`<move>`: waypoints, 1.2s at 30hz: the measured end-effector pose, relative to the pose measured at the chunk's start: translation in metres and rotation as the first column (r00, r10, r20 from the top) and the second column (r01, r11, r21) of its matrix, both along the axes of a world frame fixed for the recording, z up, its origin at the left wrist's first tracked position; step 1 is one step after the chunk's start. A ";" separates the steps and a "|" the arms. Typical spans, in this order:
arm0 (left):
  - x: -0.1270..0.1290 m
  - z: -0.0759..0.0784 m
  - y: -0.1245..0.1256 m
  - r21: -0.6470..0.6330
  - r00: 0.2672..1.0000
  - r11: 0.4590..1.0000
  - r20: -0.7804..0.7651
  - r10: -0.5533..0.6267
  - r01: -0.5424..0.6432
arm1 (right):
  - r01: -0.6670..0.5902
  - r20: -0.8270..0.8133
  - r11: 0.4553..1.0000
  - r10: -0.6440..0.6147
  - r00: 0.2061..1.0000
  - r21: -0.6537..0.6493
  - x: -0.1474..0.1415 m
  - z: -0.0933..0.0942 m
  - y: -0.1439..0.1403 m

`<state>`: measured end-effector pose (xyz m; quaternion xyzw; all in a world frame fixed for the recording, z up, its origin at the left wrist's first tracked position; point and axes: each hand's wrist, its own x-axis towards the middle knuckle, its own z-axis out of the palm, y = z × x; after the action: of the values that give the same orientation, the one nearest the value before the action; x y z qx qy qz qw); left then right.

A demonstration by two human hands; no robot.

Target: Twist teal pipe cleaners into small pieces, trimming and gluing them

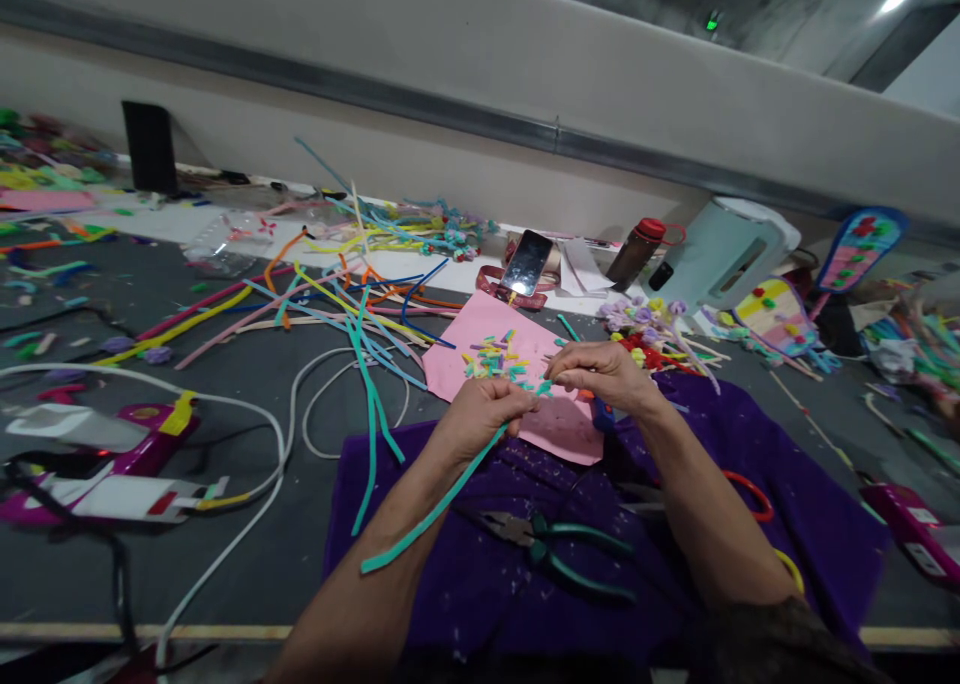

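Observation:
My left hand (491, 404) is closed in a pinch on a teal pipe cleaner (435, 509), whose long tail hangs down over my left forearm. Just to its right, my right hand (604, 369) pinches at the short teal end between the two hands; its fingertips partly hide what they grip. Under both hands lies a pink sheet (559, 434) with a small heap of cut pipe cleaner pieces (495, 359) in several colours. A blue and orange handle (602, 414) shows beneath my right wrist. Closer to me, pliers (570, 544) with green handles rest on a purple cloth (465, 584).
Long loose pipe cleaners (367, 384) spread left of the sheet. Glue guns (112, 464) and a white cable (281, 444) lie at the left. Behind stand a phone (527, 264), a red-capped bottle (637, 249) and a pale kettle (724, 259). Red scissor-like loops (757, 494) sit right.

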<state>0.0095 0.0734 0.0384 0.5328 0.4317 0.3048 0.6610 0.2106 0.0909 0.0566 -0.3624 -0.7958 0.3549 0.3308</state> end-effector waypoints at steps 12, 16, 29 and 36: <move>0.000 -0.002 0.000 0.044 0.999 0.999 -0.033 -0.006 0.007 | -0.099 0.056 0.994 0.097 0.994 0.041 -0.001 0.002 0.001; 0.000 0.000 -0.001 0.063 0.999 0.998 -0.045 -0.019 0.022 | -0.122 0.067 0.991 0.118 0.991 0.054 0.001 0.003 0.001; 0.001 0.001 -0.001 0.083 0.995 0.995 -0.088 -0.040 0.047 | -0.185 0.116 0.982 0.179 0.977 0.041 0.002 0.000 0.003; 0.001 -0.003 0.001 0.101 0.994 0.994 -0.106 -0.038 0.049 | -0.141 0.122 0.988 0.133 0.984 0.062 0.000 -0.003 0.002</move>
<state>0.0101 0.0740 0.0359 0.5909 0.4374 0.2841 0.6155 0.2102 0.0934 0.0538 -0.3150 -0.8490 0.3267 0.2707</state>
